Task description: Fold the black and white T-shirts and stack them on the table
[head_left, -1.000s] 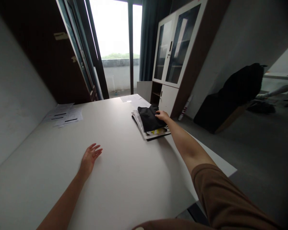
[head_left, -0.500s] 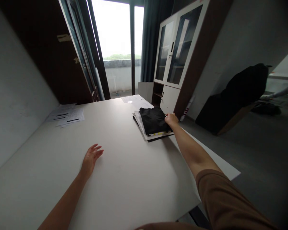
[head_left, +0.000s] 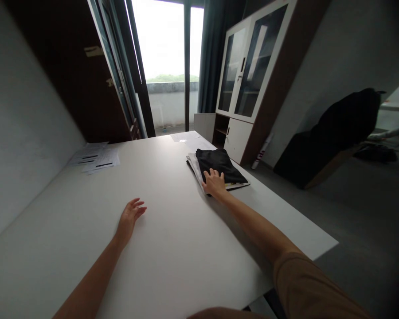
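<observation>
A folded black cloth [head_left: 219, 161] lies on top of a small stack of papers or folders [head_left: 195, 170] with a dark bottom layer. My right hand [head_left: 214, 182] rests at the near left corner of the cloth, fingers spread over its edge. Whether the fingertips pinch any fabric does not show, though they look apart. To the left, my left hand [head_left: 132, 213] hovers over or lies on the white table [head_left: 166, 248], fingers loosely stretched and nothing in them.
Printed sheets [head_left: 101, 158] lie by the wall at the table's far left, and more papers [head_left: 191, 139] at its far end. Behind stands a white cabinet [head_left: 239, 128] with glass doors. A dark covered object [head_left: 332, 133] is on the floor at right.
My right hand has let go of the cloth's right edge and moved left to its near left corner. The cloth's right side now lies flatter. My left hand has barely moved.
</observation>
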Demonstrator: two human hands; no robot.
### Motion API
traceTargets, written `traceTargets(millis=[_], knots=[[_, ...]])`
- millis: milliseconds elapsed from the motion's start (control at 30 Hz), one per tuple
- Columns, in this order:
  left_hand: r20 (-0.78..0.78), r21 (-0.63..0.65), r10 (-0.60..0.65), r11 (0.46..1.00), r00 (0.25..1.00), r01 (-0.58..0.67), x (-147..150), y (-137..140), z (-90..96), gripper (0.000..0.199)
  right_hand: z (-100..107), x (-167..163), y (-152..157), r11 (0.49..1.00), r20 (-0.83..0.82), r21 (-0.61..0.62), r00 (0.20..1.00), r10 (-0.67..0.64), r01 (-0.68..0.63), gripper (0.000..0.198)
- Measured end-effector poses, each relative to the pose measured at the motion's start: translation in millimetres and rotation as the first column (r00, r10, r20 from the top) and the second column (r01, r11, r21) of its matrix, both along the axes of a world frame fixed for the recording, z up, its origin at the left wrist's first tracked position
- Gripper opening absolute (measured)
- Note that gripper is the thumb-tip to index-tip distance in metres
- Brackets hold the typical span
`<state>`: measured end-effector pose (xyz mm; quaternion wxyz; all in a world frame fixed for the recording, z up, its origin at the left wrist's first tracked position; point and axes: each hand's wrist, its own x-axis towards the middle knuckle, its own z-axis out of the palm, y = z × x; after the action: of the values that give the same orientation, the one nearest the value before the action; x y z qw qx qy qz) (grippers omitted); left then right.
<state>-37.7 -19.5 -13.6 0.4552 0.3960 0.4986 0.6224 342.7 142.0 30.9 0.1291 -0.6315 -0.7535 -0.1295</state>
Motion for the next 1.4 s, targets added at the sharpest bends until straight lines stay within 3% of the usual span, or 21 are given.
traceTargets(millis=[100, 267, 533, 700, 800, 900, 1000, 1233, 1400], knots=[[-0.012, 0.005, -0.012, 1.0, 1.0, 0.013, 0.6, 0.3, 0.7, 0.052, 5.9, 9.6, -2.8, 1.0, 0.009, 0.023, 1.0, -0.011, 0.011, 0.025], [-0.048, 0.004, -0.035, 0.999, 0.998, 0.035, -1.2, 1.3, -2.7, 0.052, 24.3, 19.8, 0.8, 0.999, 0.038, -0.02, 0.999, 0.026, -0.025, 0.02], [-0.088, 0.012, -0.043, 0.999, 0.995, 0.044, -2.6, 1.5, -5.8, 0.053, 24.6, 17.5, -5.1, 0.992, -0.008, -0.108, 0.998, 0.067, -0.068, 0.03], [-0.1, 0.011, -0.043, 0.999, 0.994, 0.045, -1.9, 1.1, -5.6, 0.052, 17.5, 31.4, 17.8, 0.994, -0.105, -0.025, 0.989, 0.104, -0.107, 0.045], [-0.118, 0.015, -0.042, 0.999, 0.992, 0.044, -0.4, 0.5, -5.1, 0.05, 11.2, 46.4, 39.4, 0.989, -0.12, -0.143, 0.993, 0.015, -0.032, 0.055], [-0.123, 0.015, -0.032, 0.999, 0.992, 0.034, 1.1, -0.1, -3.9, 0.05, 6.8, 57.0, 58.7, 0.947, -0.123, -0.321, 0.991, -0.056, 0.014, 0.069], [-0.128, 0.01, -0.03, 0.999, 0.991, 0.031, 1.6, -0.2, -3.4, 0.05, 7.4, 58.0, 72.0, 0.922, -0.111, -0.381, 0.986, -0.121, 0.07, 0.08], [-0.133, 0.024, -0.026, 0.999, 0.991, 0.03, 2.6, -0.1, -1.9, 0.045, 8.8, 43.6, 78.9, 0.918, -0.116, -0.367, 0.972, -0.203, 0.148, 0.082], [-0.143, 0.017, -0.016, 1.0, 0.99, 0.019, 6.2, -1.3, 3.0, 0.043, -4.8, 28.8, 65.3, 0.977, -0.063, -0.16, 0.987, -0.151, 0.139, 0.065]])
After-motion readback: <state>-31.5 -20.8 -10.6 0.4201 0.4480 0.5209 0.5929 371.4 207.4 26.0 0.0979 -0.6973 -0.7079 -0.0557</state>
